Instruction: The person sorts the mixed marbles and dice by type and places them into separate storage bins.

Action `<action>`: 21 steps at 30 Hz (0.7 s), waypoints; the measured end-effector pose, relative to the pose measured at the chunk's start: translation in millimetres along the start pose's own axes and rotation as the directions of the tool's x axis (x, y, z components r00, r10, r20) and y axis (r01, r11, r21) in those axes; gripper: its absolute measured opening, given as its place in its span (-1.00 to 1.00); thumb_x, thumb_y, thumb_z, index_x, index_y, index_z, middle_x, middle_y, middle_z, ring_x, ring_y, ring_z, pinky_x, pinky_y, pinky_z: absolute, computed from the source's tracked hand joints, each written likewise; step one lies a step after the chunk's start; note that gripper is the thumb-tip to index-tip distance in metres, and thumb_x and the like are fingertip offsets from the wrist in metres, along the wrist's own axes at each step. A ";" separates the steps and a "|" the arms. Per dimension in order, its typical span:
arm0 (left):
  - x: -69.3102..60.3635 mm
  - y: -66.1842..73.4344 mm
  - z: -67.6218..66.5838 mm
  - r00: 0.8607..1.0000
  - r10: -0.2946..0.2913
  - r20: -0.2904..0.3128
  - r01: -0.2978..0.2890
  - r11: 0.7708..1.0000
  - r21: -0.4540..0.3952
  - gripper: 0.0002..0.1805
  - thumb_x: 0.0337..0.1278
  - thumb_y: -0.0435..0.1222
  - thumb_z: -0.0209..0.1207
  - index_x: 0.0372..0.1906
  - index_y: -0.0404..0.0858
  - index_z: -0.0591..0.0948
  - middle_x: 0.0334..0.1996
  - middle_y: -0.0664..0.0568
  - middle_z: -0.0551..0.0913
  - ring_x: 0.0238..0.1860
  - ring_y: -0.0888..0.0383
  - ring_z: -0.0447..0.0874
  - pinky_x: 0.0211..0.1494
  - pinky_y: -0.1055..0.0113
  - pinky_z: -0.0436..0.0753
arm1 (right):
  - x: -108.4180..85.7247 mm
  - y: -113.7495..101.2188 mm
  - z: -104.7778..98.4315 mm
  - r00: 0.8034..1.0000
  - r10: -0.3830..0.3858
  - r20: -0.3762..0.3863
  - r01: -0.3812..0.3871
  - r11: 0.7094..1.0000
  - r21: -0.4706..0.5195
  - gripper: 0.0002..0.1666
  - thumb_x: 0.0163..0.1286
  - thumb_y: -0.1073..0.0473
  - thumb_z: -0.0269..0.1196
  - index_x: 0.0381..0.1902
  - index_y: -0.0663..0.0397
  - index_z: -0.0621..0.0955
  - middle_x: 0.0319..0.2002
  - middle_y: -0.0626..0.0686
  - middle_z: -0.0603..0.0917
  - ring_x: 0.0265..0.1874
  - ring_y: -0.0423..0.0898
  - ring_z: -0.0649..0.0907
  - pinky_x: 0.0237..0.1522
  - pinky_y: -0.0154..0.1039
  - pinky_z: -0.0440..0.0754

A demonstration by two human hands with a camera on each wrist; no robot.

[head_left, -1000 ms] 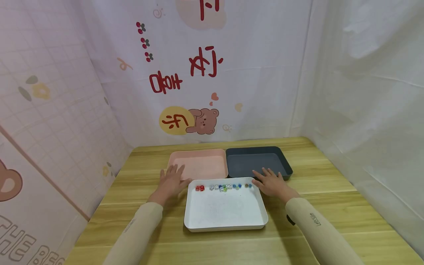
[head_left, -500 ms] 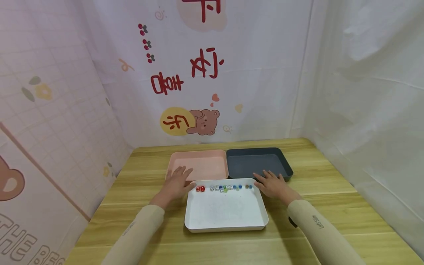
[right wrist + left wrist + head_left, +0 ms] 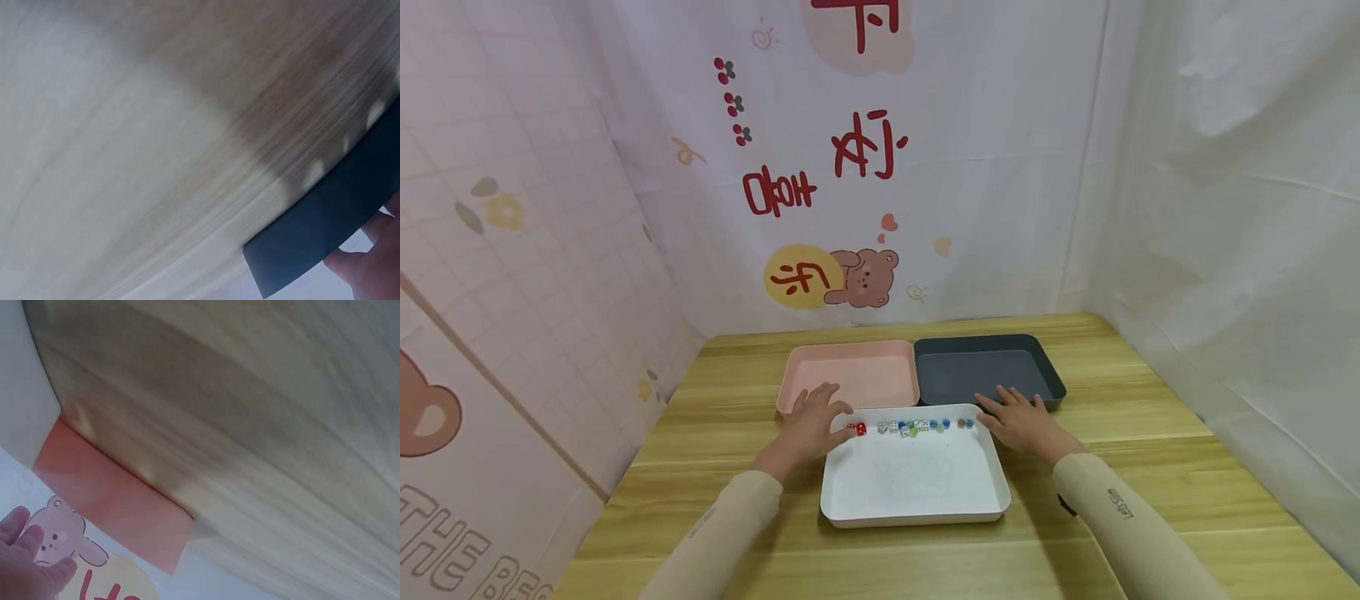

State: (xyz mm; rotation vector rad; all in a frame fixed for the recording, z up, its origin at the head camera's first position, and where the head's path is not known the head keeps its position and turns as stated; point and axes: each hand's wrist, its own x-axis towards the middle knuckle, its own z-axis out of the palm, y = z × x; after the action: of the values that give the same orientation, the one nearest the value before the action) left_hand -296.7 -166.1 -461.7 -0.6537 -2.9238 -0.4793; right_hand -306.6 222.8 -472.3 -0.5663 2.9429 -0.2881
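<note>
My left hand (image 3: 808, 427) hovers at the back left corner of the white tray (image 3: 917, 483), its fingers spread and loosely bent, the thumb near the red dice (image 3: 861, 429). No object shows in its grasp. Along the tray's back wall runs a row of small pieces: white dice (image 3: 893, 427), blue marbles (image 3: 934, 425) and a few greenish ones, with a brownish marble (image 3: 961, 423) toward the right end. At the back right corner my right hand (image 3: 1022, 423) lies with fingers extended, between the white tray and the dark tray; contact with either cannot be told.
Behind the white tray stand a pink tray (image 3: 865, 375) and a dark grey tray (image 3: 985, 371), side by side and touching. All three sit on a wood-grain table (image 3: 1150, 467). A printed cloth (image 3: 985, 208) hangs behind and on both sides.
My left hand has moved right, from outside the white tray's left corner to over it beside the red dice. My right hand and the trays have hardly moved.
</note>
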 end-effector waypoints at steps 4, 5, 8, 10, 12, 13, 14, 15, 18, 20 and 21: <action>1.7 1.6 6.8 1.000 -0.017 0.024 0.017 1.000 0.012 -0.67 0.17 -0.03 0.35 -0.02 -0.06 0.71 0.42 -0.18 0.31 0.51 -0.16 0.05 0.47 -0.24 -0.08 | 0.6 0.1 -0.7 1.000 0.003 0.011 -0.003 1.000 0.003 -0.31 0.62 -0.23 -0.20 0.53 -0.04 0.26 0.48 0.39 0.14 0.44 0.42 0.13 0.27 0.55 -0.08; 2.0 1.8 8.3 1.000 -0.016 0.023 0.016 1.000 0.015 -0.67 0.16 -0.03 0.35 -0.03 -0.07 0.71 0.42 -0.19 0.31 0.50 -0.18 0.05 0.47 -0.25 -0.08 | 0.6 0.3 -1.0 1.000 0.003 0.012 -0.003 1.000 0.004 -0.31 0.62 -0.23 -0.20 0.53 -0.04 0.26 0.48 0.39 0.14 0.43 0.42 0.13 0.26 0.55 -0.08; 2.6 2.8 11.8 1.000 -0.019 0.025 0.018 0.999 0.037 -0.67 0.16 -0.02 0.35 -0.05 -0.09 0.72 0.42 -0.22 0.31 0.49 -0.20 0.06 0.45 -0.28 -0.06 | 0.7 0.4 -1.4 1.000 0.007 0.014 -0.007 1.000 0.007 -0.31 0.62 -0.23 -0.19 0.53 -0.04 0.26 0.48 0.39 0.13 0.43 0.43 0.12 0.27 0.55 -0.09; 3.1 3.9 13.5 0.999 -0.024 0.022 0.023 0.998 0.053 -0.66 0.15 -0.02 0.36 -0.04 -0.10 0.72 0.41 -0.24 0.31 0.48 -0.22 0.08 0.44 -0.30 -0.04 | 0.6 0.0 -1.7 1.000 0.007 0.013 -0.007 1.000 0.007 -0.31 0.62 -0.23 -0.19 0.54 -0.04 0.25 0.49 0.39 0.13 0.43 0.43 0.12 0.27 0.55 -0.09; 3.6 5.7 14.5 0.999 -0.036 0.028 0.034 0.997 0.071 -0.65 0.15 -0.02 0.36 -0.03 -0.10 0.73 0.41 -0.24 0.31 0.48 -0.23 0.09 0.44 -0.30 -0.04 | 0.4 -0.4 -2.0 1.000 0.007 0.010 -0.007 1.000 0.003 -0.31 0.62 -0.22 -0.19 0.53 -0.04 0.26 0.48 0.39 0.13 0.43 0.43 0.13 0.27 0.55 -0.08; 3.8 6.6 15.1 0.999 -0.039 0.029 0.037 0.996 0.077 -0.65 0.14 -0.03 0.36 -0.03 -0.11 0.73 0.41 -0.25 0.32 0.47 -0.24 0.10 0.44 -0.31 -0.04 | 0.2 -0.7 -2.3 1.000 0.008 0.011 -0.008 1.000 0.003 -0.31 0.62 -0.22 -0.19 0.53 -0.04 0.26 0.48 0.39 0.14 0.44 0.42 0.13 0.27 0.54 -0.08; 4.0 7.6 15.6 0.998 -0.044 0.035 0.041 0.995 0.086 -0.64 0.14 -0.03 0.36 -0.03 -0.10 0.73 0.41 -0.25 0.32 0.48 -0.24 0.10 0.44 -0.31 -0.04 | 0.0 -0.9 -2.5 1.000 0.010 0.011 -0.010 1.000 0.004 -0.32 0.62 -0.22 -0.19 0.53 -0.04 0.26 0.48 0.38 0.14 0.44 0.41 0.12 0.27 0.54 -0.09; 4.5 8.5 16.1 0.998 -0.048 0.040 0.044 0.995 0.092 -0.65 0.14 -0.03 0.37 -0.02 -0.10 0.73 0.41 -0.25 0.32 0.48 -0.24 0.09 0.44 -0.31 -0.04 | -0.3 -1.2 -2.6 1.000 0.009 0.011 -0.009 1.000 0.005 -0.32 0.62 -0.22 -0.19 0.53 -0.04 0.26 0.48 0.39 0.14 0.44 0.42 0.12 0.27 0.54 -0.09; 4.9 12.2 17.0 0.997 -0.052 0.051 0.047 0.995 0.088 -0.67 0.14 -0.05 0.38 -0.04 -0.10 0.74 0.41 -0.26 0.31 0.48 -0.25 0.07 0.45 -0.30 -0.06 | -1.7 -2.1 -2.7 1.000 0.012 0.012 -0.012 1.000 0.012 -0.32 0.62 -0.21 -0.18 0.53 -0.03 0.26 0.48 0.39 0.14 0.44 0.41 0.11 0.27 0.54 -0.10; 5.7 14.2 17.9 0.998 -0.048 0.050 0.044 0.995 0.087 -0.70 0.14 -0.07 0.38 -0.06 -0.08 0.75 0.41 -0.26 0.32 0.49 -0.25 0.06 0.45 -0.29 -0.06 | -2.6 -2.7 -2.6 1.000 0.009 0.009 -0.009 1.000 0.013 -0.32 0.63 -0.20 -0.18 0.53 -0.02 0.26 0.48 0.40 0.14 0.44 0.42 0.11 0.27 0.54 -0.10; 6.3 15.2 18.2 0.998 -0.045 0.047 0.041 0.996 0.085 -0.71 0.13 -0.07 0.39 -0.08 -0.08 0.75 0.40 -0.26 0.33 0.49 -0.25 0.06 0.45 -0.28 -0.06 | -2.8 -3.2 -2.6 1.000 0.007 0.007 -0.007 1.000 0.013 -0.32 0.62 -0.20 -0.18 0.53 -0.02 0.27 0.48 0.40 0.14 0.44 0.42 0.12 0.27 0.54 -0.10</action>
State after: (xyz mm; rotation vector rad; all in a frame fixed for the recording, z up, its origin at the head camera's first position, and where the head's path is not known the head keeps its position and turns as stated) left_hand -296.4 -144.7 -473.5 -0.6006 -2.9904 -0.3472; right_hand -303.3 221.4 -468.8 -0.5540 2.9338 -0.3038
